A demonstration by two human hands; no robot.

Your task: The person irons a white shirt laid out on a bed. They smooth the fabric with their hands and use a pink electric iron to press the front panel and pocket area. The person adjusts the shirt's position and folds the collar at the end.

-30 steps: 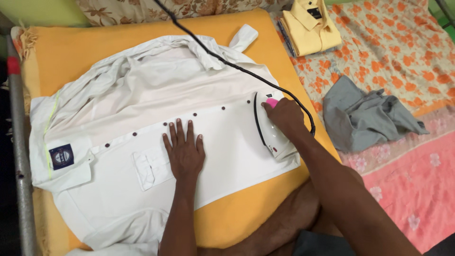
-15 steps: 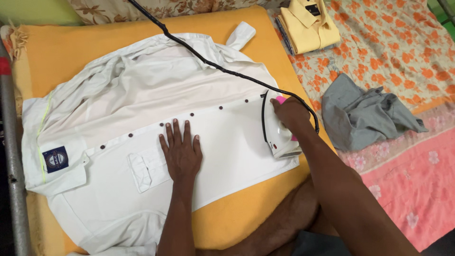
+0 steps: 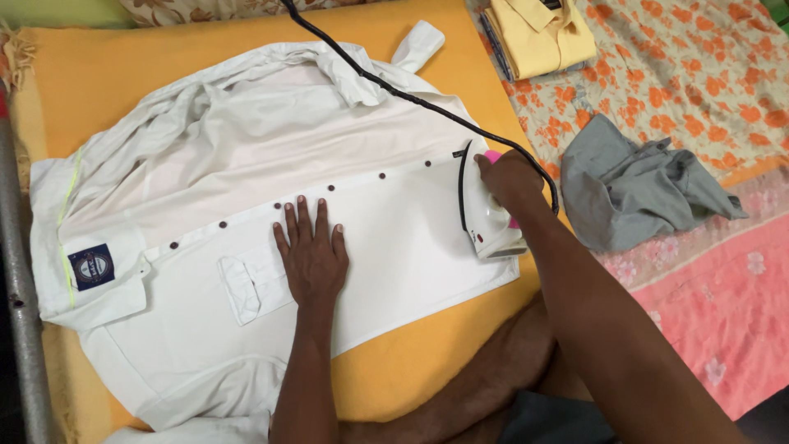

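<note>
A white short-sleeved shirt [image 3: 205,181] with dark buttons, a chest pocket and a blue sleeve badge lies spread on an orange blanket [image 3: 107,74]. My left hand [image 3: 310,251] presses flat on the shirt front, fingers apart, just right of the pocket and below the button strip. My right hand [image 3: 508,179] grips the handle of a white electric iron [image 3: 485,218] with a pink part, which rests on the shirt's lower hem at the right. Its black cord [image 3: 394,86] runs up and left across the collar.
A folded yellow shirt [image 3: 538,33] lies at the top right on an orange-flowered sheet. A crumpled grey garment [image 3: 633,185] sits right of the iron. A metal rail [image 3: 20,312] runs down the left edge. My bare knee [image 3: 493,378] is below the blanket.
The iron and my right hand have slid a little to the right, toward the shirt's hem edge. My left hand stays flat on the shirt. The view has shifted slightly.
</note>
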